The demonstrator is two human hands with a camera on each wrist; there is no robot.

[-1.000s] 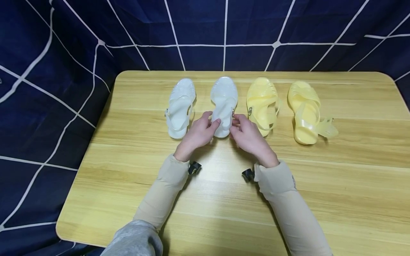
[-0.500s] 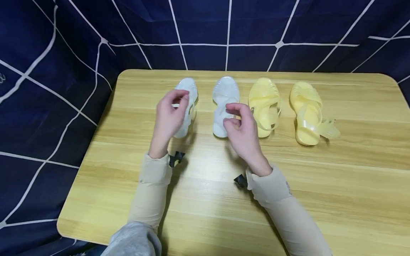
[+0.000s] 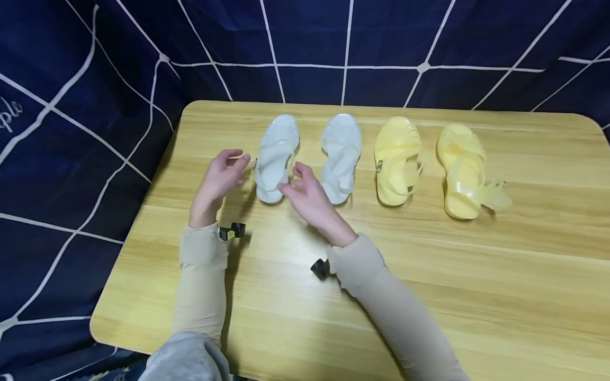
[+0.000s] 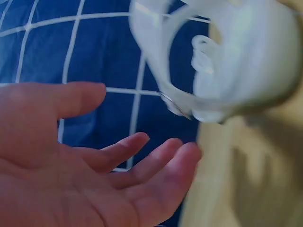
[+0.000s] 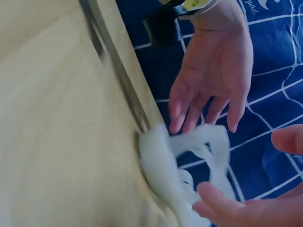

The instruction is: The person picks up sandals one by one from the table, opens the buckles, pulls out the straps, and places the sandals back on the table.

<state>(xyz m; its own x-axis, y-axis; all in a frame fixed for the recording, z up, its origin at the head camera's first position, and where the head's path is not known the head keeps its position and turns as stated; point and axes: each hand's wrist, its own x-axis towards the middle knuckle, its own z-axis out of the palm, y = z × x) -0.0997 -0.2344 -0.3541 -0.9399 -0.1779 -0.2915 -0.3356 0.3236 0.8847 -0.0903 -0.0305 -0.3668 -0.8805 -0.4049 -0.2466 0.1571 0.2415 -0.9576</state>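
Note:
A white jelly sandal [image 3: 275, 169] lies toe away at the left end of a row, its buckle on the left side. My left hand [image 3: 220, 177] hovers left of it, fingers parted and loosely bent, holding nothing; the left wrist view shows a gap between that hand [image 4: 118, 165] and the sandal [image 4: 255, 71]. On the other side, my right hand [image 3: 310, 198] is beside the heel strap, thumb and fingers apart. The right wrist view has its fingers [image 5: 255, 210] overlapping the sandal [image 5: 161, 165]; contact cannot be told. A second white sandal [image 3: 344, 143] lies behind the right hand.
Two yellow sandals [image 3: 394, 137] [image 3: 459, 143] lie farther right on the wooden table [image 3: 500, 296]; the rightmost has its strap spread out sideways. Dark blue cloth [image 3: 305, 42] with white lines hangs behind the table and along its left side.
Both hands have left the second white sandal and moved left, to either side of the leftmost one. The camera view has shifted slightly; the sandals appear to stay in place on the table.

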